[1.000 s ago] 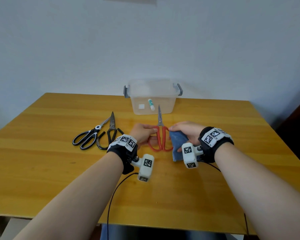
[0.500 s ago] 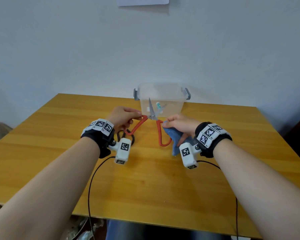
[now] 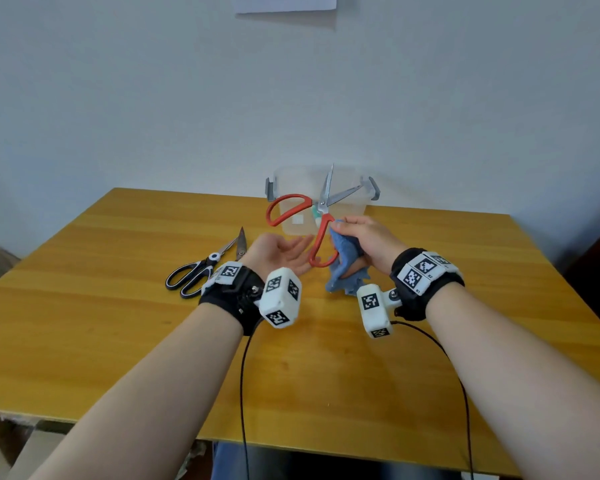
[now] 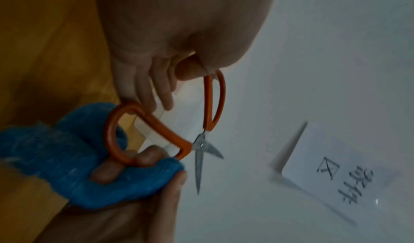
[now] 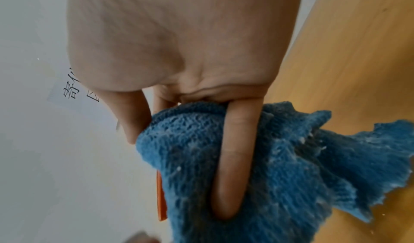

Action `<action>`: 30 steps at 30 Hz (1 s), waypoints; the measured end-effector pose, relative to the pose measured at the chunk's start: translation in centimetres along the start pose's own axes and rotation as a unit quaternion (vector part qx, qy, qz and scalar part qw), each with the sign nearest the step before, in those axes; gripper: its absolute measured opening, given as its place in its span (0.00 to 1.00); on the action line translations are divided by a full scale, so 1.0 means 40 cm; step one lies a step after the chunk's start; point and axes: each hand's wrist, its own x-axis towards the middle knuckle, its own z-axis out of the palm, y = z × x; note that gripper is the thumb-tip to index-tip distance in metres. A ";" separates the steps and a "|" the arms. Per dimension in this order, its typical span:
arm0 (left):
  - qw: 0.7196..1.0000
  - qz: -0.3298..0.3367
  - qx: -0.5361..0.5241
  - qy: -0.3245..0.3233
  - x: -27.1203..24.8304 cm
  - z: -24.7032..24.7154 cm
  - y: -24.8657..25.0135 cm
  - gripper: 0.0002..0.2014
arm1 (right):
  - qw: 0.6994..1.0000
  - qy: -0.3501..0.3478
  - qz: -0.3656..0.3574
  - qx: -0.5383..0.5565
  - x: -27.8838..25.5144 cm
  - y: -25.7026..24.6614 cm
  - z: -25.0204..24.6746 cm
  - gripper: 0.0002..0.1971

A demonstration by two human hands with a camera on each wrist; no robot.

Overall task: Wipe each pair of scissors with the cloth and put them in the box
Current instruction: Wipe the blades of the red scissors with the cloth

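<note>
Red-handled scissors (image 3: 321,206) are held upright in the air in front of the clear box (image 3: 355,211), blades spread apart. My right hand (image 3: 361,233) grips the blue cloth (image 3: 343,268) bunched round their lower handle loop; in the left wrist view two of its fingers pass through that loop (image 4: 116,133). My left hand (image 3: 288,252) lies palm up, fingers relaxed, just left of that loop and below the free loop. The left wrist view puts its thumb right beside the free loop (image 4: 215,96); contact is unclear. Black-handled scissors (image 3: 194,275) lie on the table.
A second dark pair (image 3: 241,240) lies beside the black ones, its handles hidden behind my left wrist. The box stands at the far edge of the wooden table (image 3: 118,341) with a small tube inside. A paper sheet (image 3: 284,3) hangs on the wall. Cables trail from both wrists.
The red scissors rose from the table and now stand upright with the blades spread. My left hand let go of its handle and turned palm up. My right hand kept the cloth and handle.
</note>
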 end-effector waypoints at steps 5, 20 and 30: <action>0.984 0.062 0.167 -0.010 -0.006 0.063 0.004 0.09 | 0.998 -0.052 0.023 -0.023 -0.026 -0.012 0.005 0.09; 0.919 0.236 0.316 0.018 0.035 0.039 -0.020 0.11 | 0.989 -0.088 0.015 -0.115 -0.034 0.020 -0.014 0.10; 0.874 0.206 0.439 0.018 0.097 0.000 -0.064 0.13 | 0.978 0.043 0.002 -0.204 0.017 0.084 -0.136 0.06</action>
